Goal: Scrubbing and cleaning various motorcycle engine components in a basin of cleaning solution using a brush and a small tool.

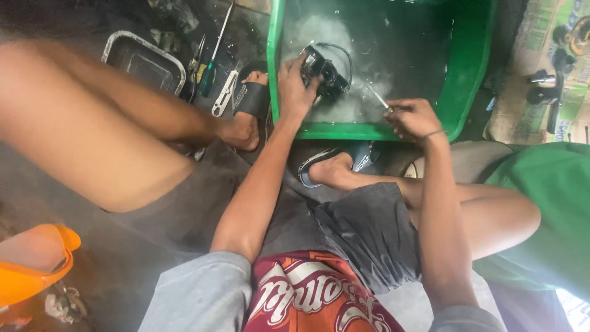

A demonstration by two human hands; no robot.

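Upper centre of the frame, the left hand [295, 86] has its fingers closed around a small black metal engine part with a hose [326, 74], held inside the green plastic tub [473, 67]. The right hand [413, 117] pinches a thin brush [376, 96]. Wet, the part could slip and splash

Grey short sleeves, red shirt front with white lettering, dark grey shorts, 2 black sandals [252, 98], thin wristband [432, 133]
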